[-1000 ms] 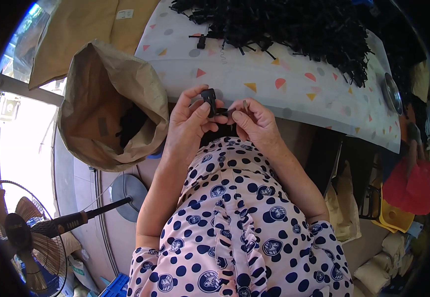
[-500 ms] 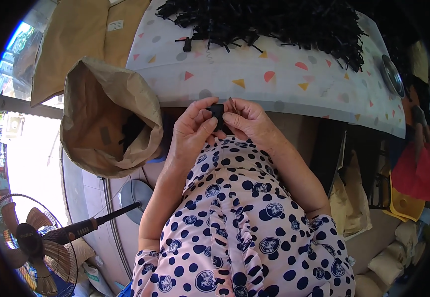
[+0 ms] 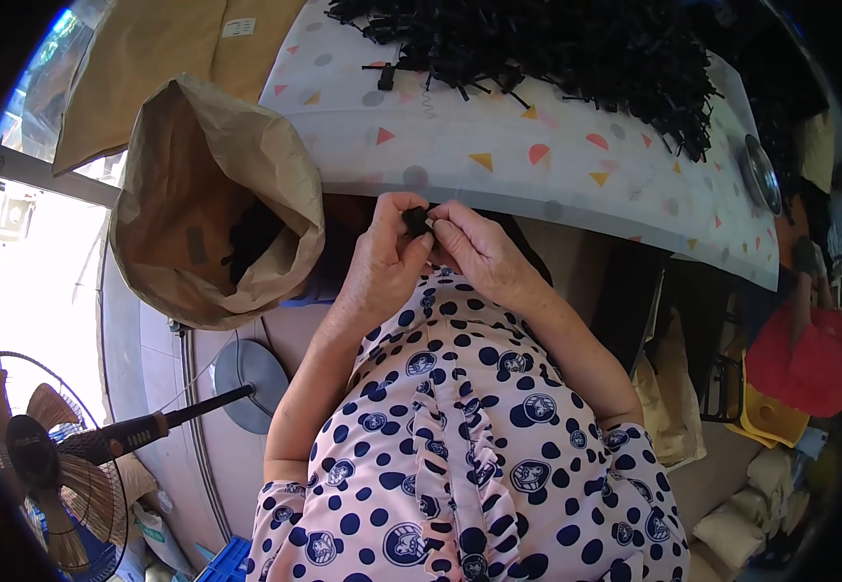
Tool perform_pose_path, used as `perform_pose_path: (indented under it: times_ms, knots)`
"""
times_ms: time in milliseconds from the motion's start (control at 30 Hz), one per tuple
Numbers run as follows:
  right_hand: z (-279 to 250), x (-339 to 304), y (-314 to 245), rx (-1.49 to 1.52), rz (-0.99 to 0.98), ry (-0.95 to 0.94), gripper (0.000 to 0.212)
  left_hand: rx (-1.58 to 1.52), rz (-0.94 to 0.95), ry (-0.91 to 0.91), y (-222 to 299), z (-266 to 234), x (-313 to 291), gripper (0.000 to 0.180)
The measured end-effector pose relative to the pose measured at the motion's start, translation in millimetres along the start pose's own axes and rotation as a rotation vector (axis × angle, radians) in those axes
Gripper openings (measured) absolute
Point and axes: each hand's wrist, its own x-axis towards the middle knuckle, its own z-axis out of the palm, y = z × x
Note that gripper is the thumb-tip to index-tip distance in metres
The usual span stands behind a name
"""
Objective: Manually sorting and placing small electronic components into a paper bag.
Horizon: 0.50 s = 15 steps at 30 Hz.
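Note:
Just in front of my body, at the table's near edge, both hands meet around a small black plastic part [image 3: 416, 222]. My left hand [image 3: 385, 254] is closed, pinching the part between thumb and fingers. Against its right side are the closed fingertips of my right hand [image 3: 480, 248]. A small pale sliver shows at those fingertips, too little to tell what it is. Beyond the hands, a large heap of black plastic pieces [image 3: 557, 58] covers the far part of the table [image 3: 343, 121]. One separate black piece [image 3: 386, 76] lies at the heap's left edge.
Left of my hands stands an open brown paper sack [image 3: 280, 179] with black pieces [image 3: 254, 241] inside. A fan [image 3: 38, 456] is at the lower left. A round metal dish [image 3: 761, 175] lies at the table's right end, and a red bag [image 3: 809, 354] hangs beyond it.
The black part has turned between my fingers, and my hands have drawn closer together around it. The thin brown piece seen at my right fingertips no longer shows. The whole view has shifted slightly.

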Motion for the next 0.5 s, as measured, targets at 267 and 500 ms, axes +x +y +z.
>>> perform_pose_path:
  times_ms: [267,500]
  knots:
    - [16.5,7.3,4.6,-0.173,0.001,0.031,0.016,0.032,0.025,0.081,-13.8,-6.7,-5.2,0.027]
    - [25.2,25.1,13.4,-0.134,-0.051,0.08,0.015,0.212,0.171,0.255,-24.1,-11.9,-0.7,0.029]
